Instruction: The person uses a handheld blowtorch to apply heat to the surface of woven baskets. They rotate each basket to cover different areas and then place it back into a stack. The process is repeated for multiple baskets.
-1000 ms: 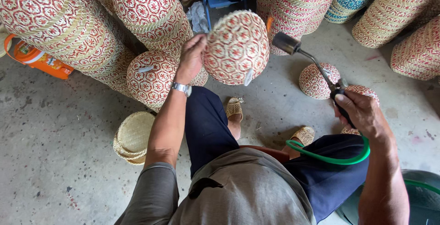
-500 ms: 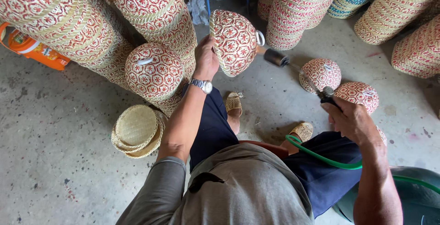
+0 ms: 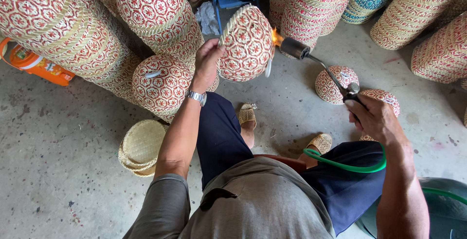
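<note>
Right hand (image 3: 374, 119), at four o'clock, fist closed round a metal gas torch (image 3: 321, 66) fed by smooth green hose (image 3: 348, 163). Left hand (image 3: 206, 64) pinches the rim of a rounded woven basket (image 3: 245, 44) at twelve o'clock, flame touching its patterned red-and-straw weave.

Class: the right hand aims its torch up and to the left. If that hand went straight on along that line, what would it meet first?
Most likely the red-patterned woven basket held up by the left hand. The right hand holds the torch, whose flame already seems to touch that basket's edge; depth is unclear.
</note>
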